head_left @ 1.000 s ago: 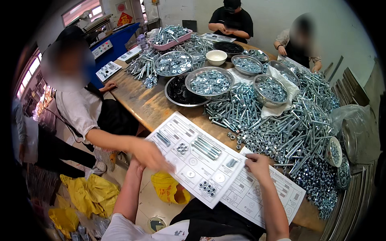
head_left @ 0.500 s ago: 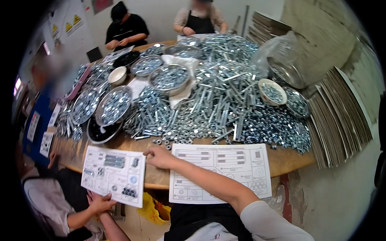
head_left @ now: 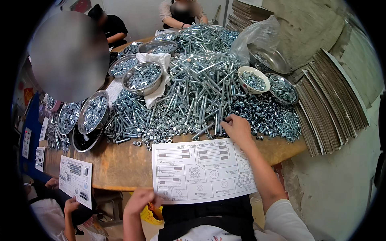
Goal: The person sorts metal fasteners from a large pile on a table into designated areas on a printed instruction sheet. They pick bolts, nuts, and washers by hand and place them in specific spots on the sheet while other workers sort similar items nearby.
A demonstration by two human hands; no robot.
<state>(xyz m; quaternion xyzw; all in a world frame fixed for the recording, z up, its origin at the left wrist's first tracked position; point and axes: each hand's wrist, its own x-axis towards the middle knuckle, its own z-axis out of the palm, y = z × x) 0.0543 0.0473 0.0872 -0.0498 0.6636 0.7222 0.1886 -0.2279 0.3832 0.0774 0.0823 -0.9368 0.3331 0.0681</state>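
Observation:
A printed hardware sheet (head_left: 207, 188) with outlined bolts, nuts and washers lies at the table's front edge, overhanging it toward me. My right hand (head_left: 238, 128) reaches over its right side to the pile. Thumb and forefinger pinch at the lower end of a long silver bolt (head_left: 217, 127). Beside the sheet's lower left corner is my left hand (head_left: 138, 201), fingers curled in and slightly blurred; whether they grip the corner is hidden. Silver nuts (head_left: 177, 127) spread left of my right hand, and darker nuts (head_left: 263, 116) to its right.
Metal bowls of washers (head_left: 142, 76) and a white bowl of nuts (head_left: 253, 80) ring the bolt heap (head_left: 201, 68). Stacked cardboard (head_left: 333, 104) stands at right. A neighbour at left holds another card (head_left: 75, 180) carrying metal parts. A blurred patch covers the upper left.
My right hand has left the neighbour's card and moved right to the bolts. My left hand has come from that card to my sheet. The neighbour's card is farther left. The view has shifted.

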